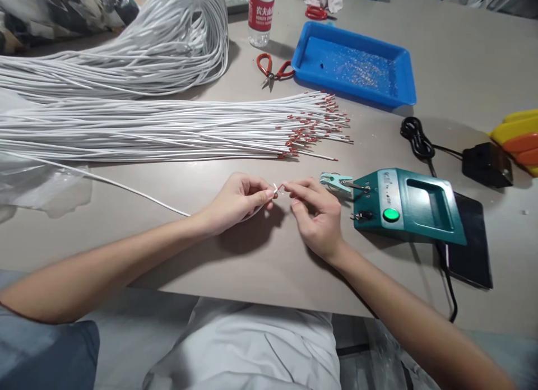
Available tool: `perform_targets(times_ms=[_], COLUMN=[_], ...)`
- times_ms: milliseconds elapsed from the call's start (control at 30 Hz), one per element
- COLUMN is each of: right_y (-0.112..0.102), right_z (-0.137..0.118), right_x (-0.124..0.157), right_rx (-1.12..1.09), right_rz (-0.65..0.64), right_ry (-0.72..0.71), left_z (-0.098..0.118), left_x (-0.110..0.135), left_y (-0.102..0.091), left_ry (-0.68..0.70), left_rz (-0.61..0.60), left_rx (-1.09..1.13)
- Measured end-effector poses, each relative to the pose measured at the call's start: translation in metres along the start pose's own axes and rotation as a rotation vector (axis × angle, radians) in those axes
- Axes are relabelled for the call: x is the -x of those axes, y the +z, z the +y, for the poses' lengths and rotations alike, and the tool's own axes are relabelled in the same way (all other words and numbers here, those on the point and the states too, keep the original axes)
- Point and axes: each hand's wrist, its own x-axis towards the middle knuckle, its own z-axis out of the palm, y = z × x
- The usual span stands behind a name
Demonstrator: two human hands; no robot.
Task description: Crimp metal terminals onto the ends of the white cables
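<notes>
Pinched between the thumb and fingers of my left hand (247,199) is the end of a white cable (138,193), which trails off to the left. A short red wire and a white strand stick out at its tip. My right hand (317,213) is at the red wire, its fingers bent and the index fingertip touching or very near it; the thumb stands apart from that finger. Just right of that hand is a green device (420,205) with a lit green button and a pale green clip (336,181) at its left side.
Behind my hands lies a bundle of white cables (189,126) with red-tipped ends, with a coiled bundle (180,37) beyond. Red-handled snips (271,75) rest beside a blue tray (357,90) holding small scraps. A bottle (260,17), a black adapter (487,165) and a dark flat slab (471,244) are also present.
</notes>
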Motion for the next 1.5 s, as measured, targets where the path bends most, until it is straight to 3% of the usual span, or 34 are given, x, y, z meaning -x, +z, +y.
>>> perform_targets(times_ms=[200, 400, 567, 900, 1133, 1367, 1500], right_y=[-0.001, -0.001, 0.000, -0.002, 0.001, 0.001, 0.000], right_z=[-0.001, 0.001, 0.000, 0.002, 0.002, 0.003, 0.002], right_x=[0.002, -0.004, -0.009, -0.005, -0.003, -0.003, -0.003], right_rx=[-0.007, -0.225, -0.298, -0.276, -0.250, -0.168, -0.102], right_rz=[0.037, -0.031, -0.060, -0.090, -0.109, -0.089, -0.101], right_ry=[-0.007, 0.274, 0.363, 0.329, 0.213, 0.163, 0.146], left_z=[-0.002, 0.002, 0.005, 0.000, 0.000, 0.004, 0.003], left_x=[-0.001, -0.001, 0.000, -0.001, -0.001, -0.003, -0.002], left_y=[-0.001, 0.001, 0.002, 0.000, -0.001, -0.003, -0.001], left_ry=[0.007, 0.004, 0.013, 0.023, 0.064, 0.154, 0.212], left_rz=[0.016, -0.004, -0.041, -0.027, -0.050, -0.186, -0.095], left_rx=[-0.008, -0.052, -0.105, -0.071, -0.075, -0.241, -0.356])
